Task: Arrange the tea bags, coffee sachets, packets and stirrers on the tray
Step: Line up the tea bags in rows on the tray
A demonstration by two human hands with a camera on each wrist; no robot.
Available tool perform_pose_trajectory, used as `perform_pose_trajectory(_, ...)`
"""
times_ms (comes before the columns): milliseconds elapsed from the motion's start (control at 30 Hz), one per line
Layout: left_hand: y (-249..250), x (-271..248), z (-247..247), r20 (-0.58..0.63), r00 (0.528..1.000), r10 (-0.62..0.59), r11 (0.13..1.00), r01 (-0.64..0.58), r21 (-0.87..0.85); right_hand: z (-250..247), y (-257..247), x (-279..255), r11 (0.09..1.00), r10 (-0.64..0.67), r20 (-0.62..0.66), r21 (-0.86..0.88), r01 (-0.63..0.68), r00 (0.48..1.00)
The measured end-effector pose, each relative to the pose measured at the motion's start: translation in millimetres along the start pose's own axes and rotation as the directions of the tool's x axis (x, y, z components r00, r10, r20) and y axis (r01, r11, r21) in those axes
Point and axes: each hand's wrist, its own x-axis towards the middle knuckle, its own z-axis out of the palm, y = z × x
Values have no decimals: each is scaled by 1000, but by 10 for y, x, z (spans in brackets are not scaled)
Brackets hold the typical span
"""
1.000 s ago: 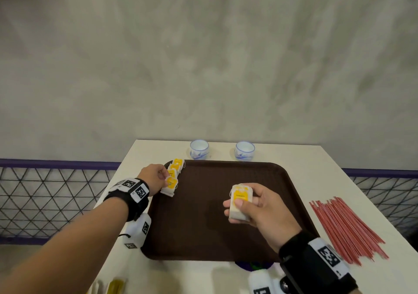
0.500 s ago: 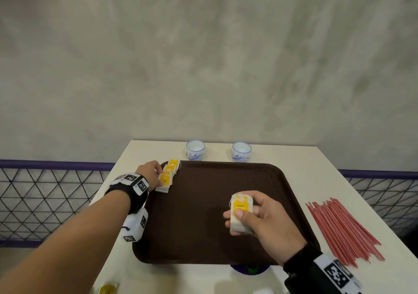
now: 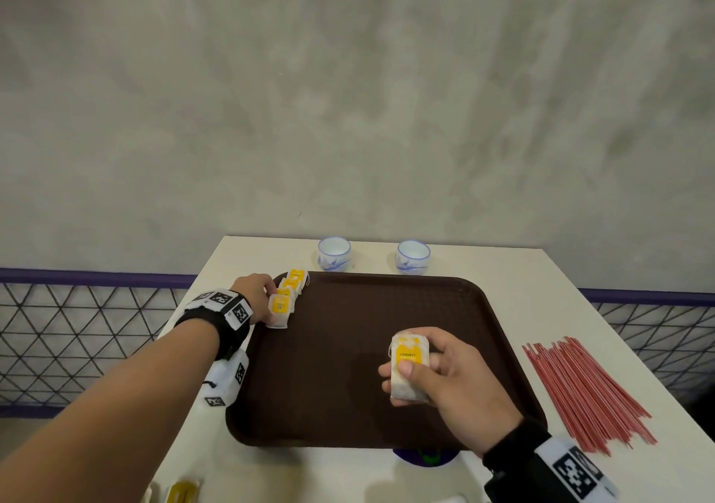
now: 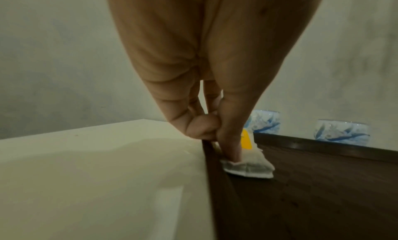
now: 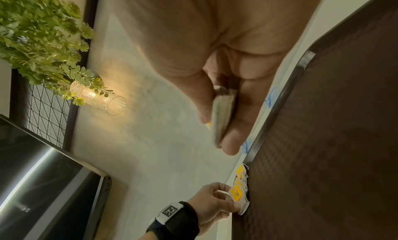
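Note:
A dark brown tray [image 3: 348, 355] lies on the white table. Several tea bags [image 3: 291, 284] with yellow tags lie in an overlapping row along its far left edge. My left hand [image 3: 269, 307] is at the near end of that row and pinches the nearest tea bag [image 3: 279, 309]. In the left wrist view the thumb [image 4: 231, 146] presses this tea bag [image 4: 247, 165] down inside the tray rim. Over the middle right of the tray, my right hand [image 3: 419, 365] grips a small stack of tea bags [image 3: 409, 351] between thumb and fingers. Red stirrers [image 3: 580, 390] lie loose on the table to the right.
Two white-and-blue cups [image 3: 334, 253] [image 3: 413, 257] stand just beyond the tray's far edge. A blue-purple object [image 3: 425, 458] peeks out under the tray's near edge. Yellowish packets [image 3: 182, 493] show at the bottom left. A mesh railing runs along both sides of the table.
The left hand has stayed at the near end of the tea bag row. The right hand keeps the stack over the same part of the tray. Only the head view has shifted a little.

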Motion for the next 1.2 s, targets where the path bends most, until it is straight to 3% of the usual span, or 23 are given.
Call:
perform_pose_trajectory(267, 47, 16, -20, -30, 999, 16, 1000, -16, 9, 11, 3, -16, 1000, 0, 21, 5, 0, 1000)
perform_pose_trajectory(400, 57, -194, -166, -158, 984, 77, 985, -99, -140, 15, 8, 19, 992, 34, 23, 123, -36, 999)
perform_pose_trajectory(467, 187, -483, -276, -159, 969, 190, 916, -234, -325, 34, -29, 49, 961, 82, 63, 259, -96, 995)
perform_pose_trajectory(567, 510, -1115, -426, -66, 903, 425, 699, -373, -610, 100, -120, 100, 898, 103, 138, 413, -152, 985)
perform_pose_trajectory(633, 713, -1484, -461, -36, 851, 524, 603, -400, -690, 167, -178, 127, 882, 78, 146, 451, -137, 986)
perform_pose_trajectory(700, 838, -1706, -414, -67, 814, 577, 573, -461, -677, 244, -232, 128, 891, 49, 143, 440, -108, 989)
perform_pose_trajectory(767, 897, -1793, -344, -142, 805, 576, 615, -541, -574, 304, -287, 107, 907, 27, 133, 413, -80, 991)
perform_pose_trajectory(867, 892, -1815, -302, -234, 832, 502, 637, -539, -551, 359, -346, 58, 920, 18, 106, 387, -58, 994)
perform_pose_trajectory(1200, 662, -1733, -407, -212, 864, 457, 547, -460, -699, 281, -334, -55, 905, 7, 34, 426, -21, 999)
